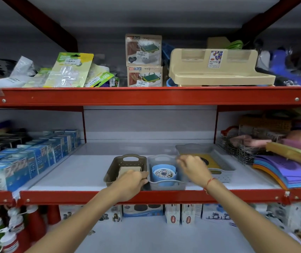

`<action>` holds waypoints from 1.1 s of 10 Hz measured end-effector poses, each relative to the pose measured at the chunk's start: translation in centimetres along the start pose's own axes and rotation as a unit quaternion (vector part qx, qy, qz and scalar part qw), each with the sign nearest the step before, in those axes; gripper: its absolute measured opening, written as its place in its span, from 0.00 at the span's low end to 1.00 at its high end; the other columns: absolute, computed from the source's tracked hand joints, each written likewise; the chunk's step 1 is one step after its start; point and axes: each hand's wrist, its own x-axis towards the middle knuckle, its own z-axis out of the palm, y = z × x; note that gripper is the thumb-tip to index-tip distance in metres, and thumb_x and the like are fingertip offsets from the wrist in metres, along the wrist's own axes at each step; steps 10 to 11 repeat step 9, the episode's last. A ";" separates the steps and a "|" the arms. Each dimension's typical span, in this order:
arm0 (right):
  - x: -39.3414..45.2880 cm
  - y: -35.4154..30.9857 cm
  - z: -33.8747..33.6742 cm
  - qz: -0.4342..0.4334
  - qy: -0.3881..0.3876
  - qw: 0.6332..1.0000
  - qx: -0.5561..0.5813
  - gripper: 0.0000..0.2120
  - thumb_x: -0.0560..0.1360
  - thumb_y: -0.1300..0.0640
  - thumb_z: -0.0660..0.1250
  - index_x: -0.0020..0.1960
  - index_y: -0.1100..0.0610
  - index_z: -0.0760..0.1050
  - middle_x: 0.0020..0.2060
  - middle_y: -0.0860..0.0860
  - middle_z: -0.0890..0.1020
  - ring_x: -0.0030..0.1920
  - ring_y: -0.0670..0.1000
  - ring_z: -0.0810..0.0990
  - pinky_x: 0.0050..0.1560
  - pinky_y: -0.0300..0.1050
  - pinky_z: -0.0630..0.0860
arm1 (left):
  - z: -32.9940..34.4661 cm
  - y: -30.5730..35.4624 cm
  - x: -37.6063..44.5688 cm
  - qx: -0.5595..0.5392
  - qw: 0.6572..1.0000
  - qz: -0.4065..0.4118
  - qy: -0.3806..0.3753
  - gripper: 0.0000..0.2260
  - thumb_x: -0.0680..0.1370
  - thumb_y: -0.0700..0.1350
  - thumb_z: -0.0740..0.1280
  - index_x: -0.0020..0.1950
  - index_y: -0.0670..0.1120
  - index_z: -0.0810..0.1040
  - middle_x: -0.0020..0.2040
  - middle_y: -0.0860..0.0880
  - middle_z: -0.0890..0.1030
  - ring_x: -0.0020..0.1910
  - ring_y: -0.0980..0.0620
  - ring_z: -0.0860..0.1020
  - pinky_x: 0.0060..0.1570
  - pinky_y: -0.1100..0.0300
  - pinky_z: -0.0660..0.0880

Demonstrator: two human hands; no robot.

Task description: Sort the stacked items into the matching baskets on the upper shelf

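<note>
With baskets seemingly being set, the left hand clamps the brown basket rim, the right hand curls, grip unclear, at the grey basket; next, likely nudge them square.

Brown basket holding cream item, grey basket holding blue container, larger grey basket with yellow item

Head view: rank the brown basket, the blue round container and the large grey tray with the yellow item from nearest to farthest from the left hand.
1. Brown basket: under the left hand, which touches its front right rim.
2. Blue round container: just right, in the small grey basket.
3. Large grey tray: far right, beyond the right hand.
</note>
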 end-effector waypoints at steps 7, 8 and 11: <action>-6.2 5.1 -1.7 0.011 -0.092 0.975 -0.201 0.15 0.81 0.53 0.52 0.61 0.53 0.74 0.56 0.56 0.80 0.59 0.59 0.76 0.66 0.58 0.67 | 0.9 4.5 -2.1 0.052 0.997 -0.059 -0.005 0.16 0.82 0.48 0.54 0.69 0.45 0.67 0.62 0.42 0.77 0.59 0.46 0.75 0.57 0.54 0.73; -6.4 4.1 -2.0 0.004 -0.086 0.974 -0.209 0.16 0.81 0.53 0.52 0.60 0.57 0.74 0.57 0.58 0.80 0.59 0.59 0.76 0.63 0.56 0.69 | 0.7 5.0 -2.7 0.054 0.997 -0.061 -0.004 0.18 0.82 0.48 0.55 0.70 0.44 0.65 0.65 0.42 0.75 0.62 0.45 0.74 0.59 0.53 0.72; -6.2 2.4 -2.9 -0.029 -0.022 0.985 -0.166 0.17 0.81 0.52 0.51 0.59 0.60 0.73 0.56 0.58 0.80 0.56 0.58 0.78 0.56 0.52 0.75 | -0.2 5.0 -2.3 0.065 0.997 -0.041 0.030 0.15 0.82 0.48 0.54 0.66 0.44 0.68 0.63 0.41 0.77 0.61 0.43 0.75 0.59 0.51 0.72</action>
